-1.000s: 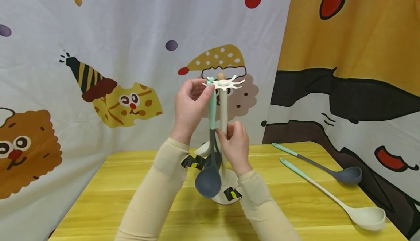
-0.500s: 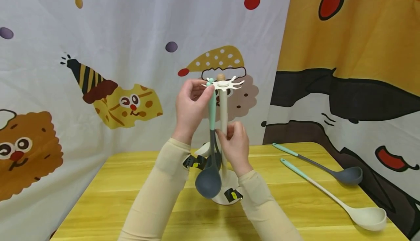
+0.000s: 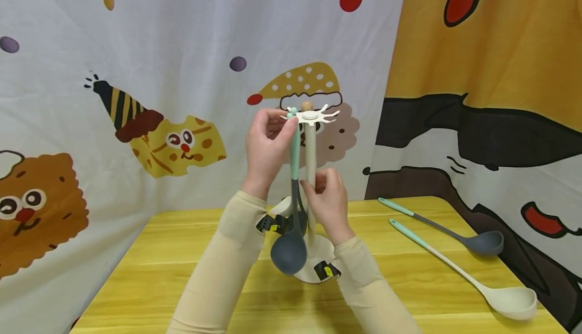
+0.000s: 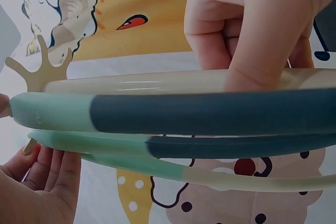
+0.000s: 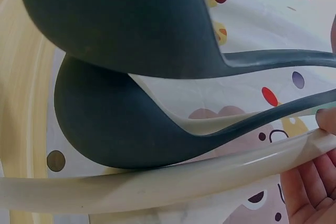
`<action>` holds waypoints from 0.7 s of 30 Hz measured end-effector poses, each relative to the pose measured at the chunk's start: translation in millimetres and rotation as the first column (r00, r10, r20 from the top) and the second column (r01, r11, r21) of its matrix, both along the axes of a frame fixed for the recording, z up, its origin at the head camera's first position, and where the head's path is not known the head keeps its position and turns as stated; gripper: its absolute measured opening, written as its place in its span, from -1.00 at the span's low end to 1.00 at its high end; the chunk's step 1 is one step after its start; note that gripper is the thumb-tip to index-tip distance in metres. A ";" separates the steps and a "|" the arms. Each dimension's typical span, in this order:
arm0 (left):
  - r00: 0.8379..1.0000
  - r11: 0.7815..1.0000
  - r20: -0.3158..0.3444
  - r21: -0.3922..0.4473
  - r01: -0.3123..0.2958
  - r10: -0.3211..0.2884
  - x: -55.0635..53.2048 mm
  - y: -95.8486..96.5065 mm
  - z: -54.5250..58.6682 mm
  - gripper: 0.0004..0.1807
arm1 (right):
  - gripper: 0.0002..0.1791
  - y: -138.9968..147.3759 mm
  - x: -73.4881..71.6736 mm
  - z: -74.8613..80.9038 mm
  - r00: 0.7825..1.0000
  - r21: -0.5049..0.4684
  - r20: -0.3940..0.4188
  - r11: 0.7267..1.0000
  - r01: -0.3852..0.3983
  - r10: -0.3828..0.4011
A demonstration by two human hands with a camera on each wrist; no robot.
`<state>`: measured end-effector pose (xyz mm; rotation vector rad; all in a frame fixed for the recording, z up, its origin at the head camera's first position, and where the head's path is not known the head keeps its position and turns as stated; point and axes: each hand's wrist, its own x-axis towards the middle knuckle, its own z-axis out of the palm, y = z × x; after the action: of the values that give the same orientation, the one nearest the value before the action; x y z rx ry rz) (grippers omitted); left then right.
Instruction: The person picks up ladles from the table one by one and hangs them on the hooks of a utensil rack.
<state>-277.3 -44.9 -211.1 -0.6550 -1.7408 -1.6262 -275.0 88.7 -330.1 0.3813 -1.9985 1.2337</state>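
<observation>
A cream utensil stand (image 3: pixel 311 157) rises at centre, its round base (image 3: pixel 318 268) on the table and a ring of hooks (image 3: pixel 313 116) at its top. My left hand (image 3: pixel 265 147) pinches the mint handle end of a grey ladle (image 3: pixel 289 253) by a left hook; the ladle hangs down. Behind it hang a second grey ladle (image 5: pixel 121 119) and a cream-headed utensil (image 3: pixel 282 207), whose kind is partly hidden. In the right wrist view, my right hand (image 5: pixel 315 177) grips the stand's pole (image 5: pixel 210 169), below the hooks.
A grey ladle (image 3: pixel 484 243) and a cream ladle (image 3: pixel 509 301), both with mint handles, lie on the right of the wooden table (image 3: pixel 150 273). A patterned cloth (image 3: pixel 191 31) hangs behind.
Both wrists have shifted very slightly to the right. The hands keep their holds, and the ladle and stand stay in place.
</observation>
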 end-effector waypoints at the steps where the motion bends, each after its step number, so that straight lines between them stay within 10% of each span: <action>1: 1.000 1.000 0.001 0.003 -0.001 0.001 0.0 -0.1 -0.1 -0.69 | -0.74 0.5 0.2 -0.2 1.000 -0.001 -0.001 1.000 -0.011 0.011; 21: 1.000 1.000 0.006 0.010 -0.002 0.002 1.4 1.4 -0.7 -0.69 | -0.73 15.7 6.2 -5.0 0.986 -0.017 0.035 0.986 -0.164 0.164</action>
<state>-275.9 -43.5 -211.8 -0.6442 -1.7357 -1.6366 -268.9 104.4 -335.1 0.5289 -2.0209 1.3640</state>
